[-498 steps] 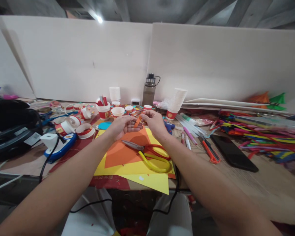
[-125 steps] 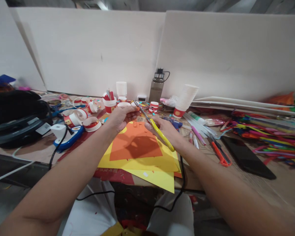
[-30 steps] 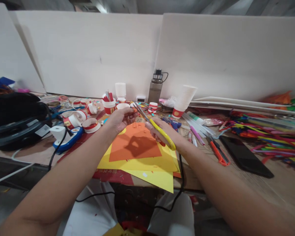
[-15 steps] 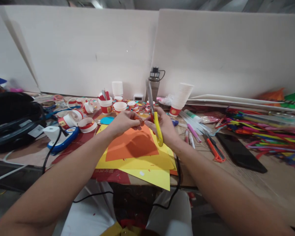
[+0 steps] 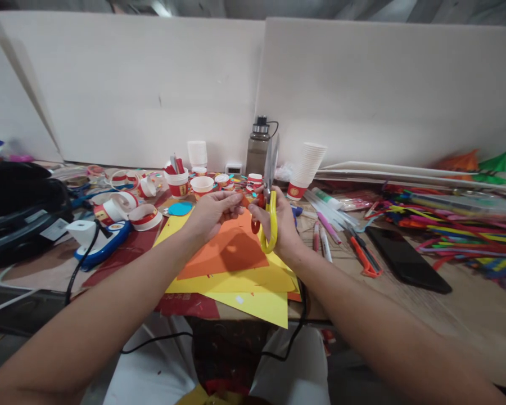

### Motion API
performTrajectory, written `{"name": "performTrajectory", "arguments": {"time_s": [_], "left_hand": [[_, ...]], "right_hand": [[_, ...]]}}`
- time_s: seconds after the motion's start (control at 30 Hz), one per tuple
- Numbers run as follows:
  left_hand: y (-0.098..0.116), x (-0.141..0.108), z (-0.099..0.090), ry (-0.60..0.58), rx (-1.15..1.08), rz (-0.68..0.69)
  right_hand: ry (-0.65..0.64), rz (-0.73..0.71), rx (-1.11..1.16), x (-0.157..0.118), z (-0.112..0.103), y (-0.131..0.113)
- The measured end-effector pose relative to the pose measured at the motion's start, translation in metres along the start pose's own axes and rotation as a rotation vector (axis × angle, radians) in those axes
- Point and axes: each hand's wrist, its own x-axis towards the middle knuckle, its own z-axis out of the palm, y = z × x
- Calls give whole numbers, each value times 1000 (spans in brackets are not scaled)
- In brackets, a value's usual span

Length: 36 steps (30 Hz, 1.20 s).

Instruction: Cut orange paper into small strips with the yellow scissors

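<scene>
My left hand (image 5: pixel 215 212) pinches a small orange-red piece (image 5: pixel 245 199) between thumb and fingers. Close beside it on the right, my right hand (image 5: pixel 282 216) holds scissors (image 5: pixel 271 222) with yellow and red handles, their blades pointing up. Below both hands an orange sheet (image 5: pixel 223 253) lies over yellow sheets (image 5: pixel 253 309), with small scraps on them. A blue round piece (image 5: pixel 180 208) rests at the back left of the sheets.
Paper cups (image 5: pixel 177 183) and cut cup rings (image 5: pixel 145 217) stand at left, near a power strip (image 5: pixel 105 244). A bottle (image 5: pixel 258 149) and cup stack (image 5: pixel 307 169) are behind. At right lie a cutter (image 5: pixel 365 256), phone (image 5: pixel 407 259) and pipe cleaners (image 5: pixel 468 225).
The scissors have turned in my right hand, with both handles now showing and the blades more upright. My hands have drawn slightly apart. The whole view has shifted a little.
</scene>
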Motion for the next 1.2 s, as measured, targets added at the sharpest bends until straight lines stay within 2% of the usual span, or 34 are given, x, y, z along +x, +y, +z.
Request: {"name": "performTrajectory", "arguments": {"time_s": [0.17, 0.33, 0.57, 0.73, 0.87, 1.0, 1.2], "left_hand": [[-5, -1, 7, 38, -119, -21], [-4, -3, 11, 44, -159, -56], [1, 2, 3, 43, -116, -35], [13, 7, -10, 100, -116, -16], [23, 8, -18, 194, -89, -48], [28, 9, -18, 182, -89, -42], [29, 10, -16, 193, -100, -46]], "right_hand": [[67, -65, 62, -1, 3, 3], [61, -44, 111, -1, 2, 3], [28, -39, 15, 1, 4, 1], [-105, -28, -144, 0, -2, -8], [-220, -10, -343, -3, -7, -16], [-291, -13, -448, -4, -8, -17], [-296, 3, -466, -5, -8, -19]]}}
